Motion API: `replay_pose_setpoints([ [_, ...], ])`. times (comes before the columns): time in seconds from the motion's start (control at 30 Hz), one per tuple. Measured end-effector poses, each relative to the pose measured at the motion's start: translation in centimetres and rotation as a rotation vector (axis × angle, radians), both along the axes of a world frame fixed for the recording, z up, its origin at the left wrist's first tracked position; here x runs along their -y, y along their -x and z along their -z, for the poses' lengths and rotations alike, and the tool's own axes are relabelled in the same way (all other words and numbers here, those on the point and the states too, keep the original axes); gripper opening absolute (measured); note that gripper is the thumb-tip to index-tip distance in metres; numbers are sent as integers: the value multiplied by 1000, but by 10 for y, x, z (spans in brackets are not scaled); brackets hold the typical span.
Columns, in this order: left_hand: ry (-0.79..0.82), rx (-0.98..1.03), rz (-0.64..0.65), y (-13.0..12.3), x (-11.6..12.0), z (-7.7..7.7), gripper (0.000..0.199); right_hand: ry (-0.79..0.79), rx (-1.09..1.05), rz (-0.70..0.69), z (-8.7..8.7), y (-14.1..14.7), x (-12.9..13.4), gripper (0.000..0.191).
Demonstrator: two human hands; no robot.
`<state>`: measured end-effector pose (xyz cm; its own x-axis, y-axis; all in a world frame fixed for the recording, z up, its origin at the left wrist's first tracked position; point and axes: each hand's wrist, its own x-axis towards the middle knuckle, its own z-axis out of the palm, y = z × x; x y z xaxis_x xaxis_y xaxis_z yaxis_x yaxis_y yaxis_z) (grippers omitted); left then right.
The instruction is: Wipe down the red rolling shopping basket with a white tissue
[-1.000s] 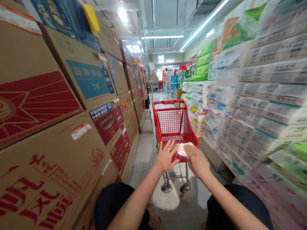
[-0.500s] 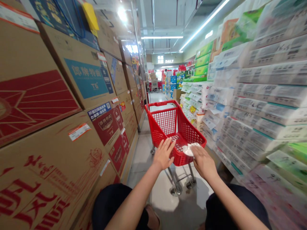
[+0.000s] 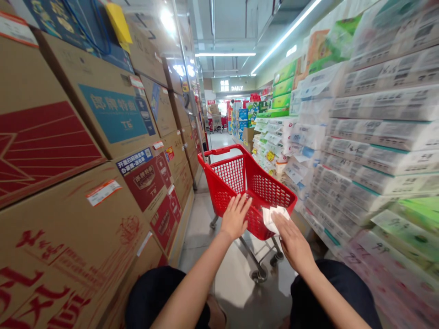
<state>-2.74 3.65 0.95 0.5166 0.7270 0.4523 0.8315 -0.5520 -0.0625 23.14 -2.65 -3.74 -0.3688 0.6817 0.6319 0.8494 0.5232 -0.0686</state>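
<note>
A red plastic shopping cart (image 3: 269,188) with grey metal legs stands low in front of me, its near rim within reach of both hands. Fingers spread, my left hand (image 3: 236,218) rests on the near left part of the rim, holding nothing. With my right hand (image 3: 291,240) I press a crumpled white tissue (image 3: 273,214) against the outside of the near wall, just under the rim at the right. The fingers lie over part of the tissue. Inside the basket I see only red grid and no goods, though my hands hide some of the near bottom.
Large cardboard boxes (image 3: 103,205) are stacked close on the left. At right rise stacks of plastic-wrapped paper packs (image 3: 373,141). A pale tiled floor (image 3: 202,214) runs between them. Farther down the aisle stands another cart (image 3: 217,122).
The cart has turned slightly, its near end and front wheels swinging to the right. My right hand and the tissue have shifted slightly down, onto the wall's outer face. My left hand stays at the rim.
</note>
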Motion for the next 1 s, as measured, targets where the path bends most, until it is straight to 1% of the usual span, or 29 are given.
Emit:
replay_pose_setpoints([
  [0.07,7,15,-51,3,-7,-1,97,1,-31,36,1,-11,-1,83],
  [0.13,10,25,-58,-1,-10,1,99,-9,-58,65,0,-12,-3,82],
  [0.27,-8,67,-46,-23,-4,7,103,-18,-49,96,-9,10,-7,84],
  [0.33,-12,67,-47,-33,2,8,103,-36,-19,87,-14,22,-6,85],
  [0.4,-20,52,-36,-38,7,6,101,-64,7,76,-16,25,-4,85],
  [0.47,-38,21,0,-36,9,2,97,-81,25,68,-15,17,-1,85],
  [0.57,-64,-30,56,-23,0,-7,89,-71,35,48,-8,-7,4,83],
  [0.63,-74,-33,27,-12,-11,-14,86,-61,3,55,-3,-24,5,81],
  [0.73,-71,-16,-68,-3,-27,-22,86,-59,-67,90,1,-41,5,80],
  [0.83,-61,-2,-94,-8,-32,-23,85,-57,-95,122,0,-46,3,81],
  [0.93,-55,38,-106,-22,-26,-20,84,-68,-98,167,-4,-42,1,82],
  [1.0,-47,48,-110,-32,-20,-19,83,-82,-88,182,-7,-34,-4,82],
])
